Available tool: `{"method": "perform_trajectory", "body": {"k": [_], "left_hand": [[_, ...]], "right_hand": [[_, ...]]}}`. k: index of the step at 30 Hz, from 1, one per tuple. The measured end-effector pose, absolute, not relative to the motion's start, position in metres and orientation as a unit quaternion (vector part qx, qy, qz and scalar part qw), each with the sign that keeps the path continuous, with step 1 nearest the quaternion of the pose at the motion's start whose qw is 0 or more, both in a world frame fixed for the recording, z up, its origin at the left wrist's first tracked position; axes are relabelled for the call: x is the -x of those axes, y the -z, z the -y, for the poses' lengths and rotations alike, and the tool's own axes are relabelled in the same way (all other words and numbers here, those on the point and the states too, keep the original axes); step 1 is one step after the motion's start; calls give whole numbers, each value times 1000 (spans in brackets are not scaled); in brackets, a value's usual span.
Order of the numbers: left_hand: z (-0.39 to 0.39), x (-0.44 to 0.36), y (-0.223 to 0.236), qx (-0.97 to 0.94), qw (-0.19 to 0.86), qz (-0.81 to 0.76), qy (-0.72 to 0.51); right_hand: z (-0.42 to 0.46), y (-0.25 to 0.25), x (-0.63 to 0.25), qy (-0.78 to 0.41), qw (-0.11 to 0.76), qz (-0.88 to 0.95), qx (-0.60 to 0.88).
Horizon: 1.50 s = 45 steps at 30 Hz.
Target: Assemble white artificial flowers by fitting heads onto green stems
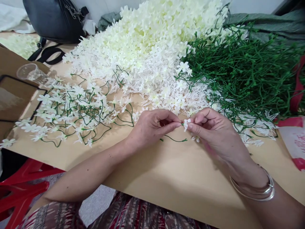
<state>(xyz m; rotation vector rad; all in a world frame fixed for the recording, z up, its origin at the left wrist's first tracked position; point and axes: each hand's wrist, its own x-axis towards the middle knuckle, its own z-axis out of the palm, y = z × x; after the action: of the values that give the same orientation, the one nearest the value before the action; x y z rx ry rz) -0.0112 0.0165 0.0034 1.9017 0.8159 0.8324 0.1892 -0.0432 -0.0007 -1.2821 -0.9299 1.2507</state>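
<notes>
Just above the table point(152, 178), my two hands meet over a small white artificial flower point(186, 124). My left hand point(158, 125) pinches a green stem point(177, 139), whose thin length hangs below the fingertips. The thumb and fingers of my right hand point(209, 130) close on the flower's petals from the other side. Another flower point(195, 138) shows just under my right thumb. Left of my hands lies a loose heap of white flowers on green stems point(78, 111). Beyond my hands rises a big pile of white and cream flower heads point(154, 47).
Green stems point(247, 70) are heaped at the right, beside a red and white bag point(293, 140). A clear plastic cup point(35, 73) lies tipped near a cardboard box point(14, 86). A black bag point(57, 20) stands at the back left. Red stools point(21, 190) are below the table edge.
</notes>
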Motion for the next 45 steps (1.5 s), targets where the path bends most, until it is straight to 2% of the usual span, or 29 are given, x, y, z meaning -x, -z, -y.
{"method": "perform_trajectory", "body": {"k": [12,30,33,39,45], "left_hand": [[-7,6,19,-759,403,-354,-369],[-7,3,24,-738,435,-352,-377],[-6,1,21,-739,434,-353,-375],[-5,2,15,-766,364,-359,-390],[-6,3,15,-776,362,-342,-387]], "right_hand": [[47,14,-180,-502,532,382,565],[41,17,-181,-528,547,364,538],[37,15,-188,-559,530,372,517],[32,10,-206,-601,470,394,512],[33,13,-203,-572,466,421,528]]}}
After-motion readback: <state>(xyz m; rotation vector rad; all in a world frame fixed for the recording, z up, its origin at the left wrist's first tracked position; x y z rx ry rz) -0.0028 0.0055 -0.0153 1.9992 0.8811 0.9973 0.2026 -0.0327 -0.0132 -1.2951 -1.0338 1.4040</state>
